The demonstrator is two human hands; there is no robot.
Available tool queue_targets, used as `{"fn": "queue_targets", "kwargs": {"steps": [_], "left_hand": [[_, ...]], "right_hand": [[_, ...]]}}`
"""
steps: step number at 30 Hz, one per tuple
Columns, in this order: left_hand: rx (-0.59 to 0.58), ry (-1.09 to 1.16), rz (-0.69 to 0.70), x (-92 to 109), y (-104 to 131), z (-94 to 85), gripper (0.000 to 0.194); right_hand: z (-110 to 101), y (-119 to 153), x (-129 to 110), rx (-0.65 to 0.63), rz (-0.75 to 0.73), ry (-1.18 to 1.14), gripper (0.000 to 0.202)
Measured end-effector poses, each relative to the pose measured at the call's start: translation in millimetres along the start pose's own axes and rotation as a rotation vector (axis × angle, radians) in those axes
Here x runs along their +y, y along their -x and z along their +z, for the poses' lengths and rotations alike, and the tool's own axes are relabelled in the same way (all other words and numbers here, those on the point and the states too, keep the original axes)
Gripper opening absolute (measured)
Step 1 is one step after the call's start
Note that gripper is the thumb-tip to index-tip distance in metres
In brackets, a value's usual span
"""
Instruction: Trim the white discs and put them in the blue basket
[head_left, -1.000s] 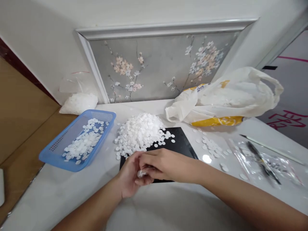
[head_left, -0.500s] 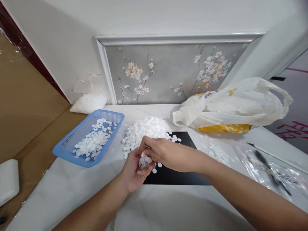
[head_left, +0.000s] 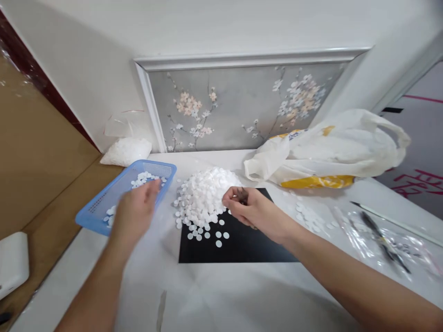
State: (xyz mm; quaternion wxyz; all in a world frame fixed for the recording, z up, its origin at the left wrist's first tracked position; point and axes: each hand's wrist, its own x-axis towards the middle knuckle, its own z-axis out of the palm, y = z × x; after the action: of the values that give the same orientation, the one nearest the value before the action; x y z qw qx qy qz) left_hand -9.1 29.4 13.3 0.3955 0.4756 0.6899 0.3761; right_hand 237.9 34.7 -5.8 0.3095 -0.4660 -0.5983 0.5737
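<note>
My left hand is over the blue plastic basket, smeared by motion, so its grip is unclear. Small white discs lie in the basket, partly hidden by that hand. My right hand is above the black mat, fingers curled and thumb against them. Something dark shows among its fingers, too small to make out. To its left, a heap of white discs covers the mat's back left part, and several loose discs lie flat in front of it.
A clear bag of white pieces leans at the back left. A white and yellow plastic bag lies back right. Scattered discs, clear plastic bags, a black pen-like tool and a thin white stick lie right.
My hands were together over the mat, the left one cupping several discs. The left has swung left over the basket; the right has drawn slightly right, uncovering loose discs on the mat.
</note>
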Motion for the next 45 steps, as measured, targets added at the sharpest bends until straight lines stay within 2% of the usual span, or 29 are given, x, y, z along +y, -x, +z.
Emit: {"fn": "queue_targets", "kwargs": {"steps": [1, 2, 4, 5, 7, 8, 9, 10, 12, 13, 14, 17, 22, 24, 27, 29, 33, 36, 41, 45], "left_hand": [[0.184, -0.532, 0.106, 0, -7, -14.8, 0.032], [0.224, -0.674, 0.112, -1, -14, -25.9, 0.031], [0.235, -0.792, 0.140, -5, -22, -33.9, 0.030], [0.261, -0.823, 0.182, -6, -22, -30.6, 0.029], [0.302, -0.827, 0.313, -6, -14, -11.5, 0.028], [0.286, -0.800, 0.364, -5, -6, 2.6, 0.028], [0.159, -0.627, 0.408, -4, 4, 18.4, 0.027], [-0.015, -0.433, 0.380, -3, 14, 34.8, 0.032], [-0.418, -0.117, 0.217, -4, 33, 65.2, 0.047], [-0.568, -0.002, 0.151, -5, 41, 77.6, 0.044], [-0.642, 0.102, 0.093, -7, 46, 87.5, 0.039], [-0.625, 0.249, -0.037, -12, 52, 103.2, 0.026], [-0.567, 0.425, -0.215, -17, 46, 103.9, 0.024], [-0.568, 0.495, -0.297, -17, 46, 103.0, 0.025], [-0.590, 0.566, -0.378, -16, 46, 102.7, 0.027], [-0.588, 0.605, -0.422, -16, 45, 102.6, 0.028], [-0.577, 0.642, -0.446, -17, 44, 101.4, 0.027], [-0.569, 0.652, -0.436, -18, 45, 101.2, 0.024], [-0.571, 0.666, -0.421, -16, 46, 101.8, 0.020], [-0.602, 0.655, -0.394, -15, 48, 101.5, 0.022]], "right_hand": [[-3, 2, 4, -0.015, 0.053, -0.060, 0.019], [-5, 5, 9, -0.031, 0.092, -0.116, 0.020], [-6, 9, 18, -0.062, 0.127, -0.213, 0.023], [-7, 11, 21, -0.072, 0.136, -0.250, 0.023], [-6, 16, 25, -0.076, 0.161, -0.291, 0.021], [-5, 18, 26, -0.073, 0.178, -0.293, 0.019], [-4, 21, 26, -0.067, 0.192, -0.289, 0.018], [-3, 24, 26, -0.060, 0.199, -0.275, 0.017], [-1, 29, 25, -0.038, 0.194, -0.224, 0.016], [0, 31, 25, -0.026, 0.186, -0.197, 0.016], [1, 33, 26, -0.018, 0.175, -0.174, 0.016], [1, 36, 30, -0.032, 0.145, -0.150, 0.018], [-11, 35, 40, -0.027, 0.126, -0.142, 0.042], [-20, 35, 42, 0.012, 0.151, 0.039, 0.048], [-29, 37, 41, 0.058, 0.149, 0.384, 0.044], [-30, 38, 40, 0.056, 0.098, 0.471, 0.042], [-24, 40, 45, 0.036, -0.074, 0.483, 0.049], [-16, 42, 51, 0.050, -0.175, 0.529, 0.046], [-8, 49, 56, 0.130, -0.360, 0.647, 0.040], [-6, 53, 57, 0.177, -0.431, 0.718, 0.038]]}}
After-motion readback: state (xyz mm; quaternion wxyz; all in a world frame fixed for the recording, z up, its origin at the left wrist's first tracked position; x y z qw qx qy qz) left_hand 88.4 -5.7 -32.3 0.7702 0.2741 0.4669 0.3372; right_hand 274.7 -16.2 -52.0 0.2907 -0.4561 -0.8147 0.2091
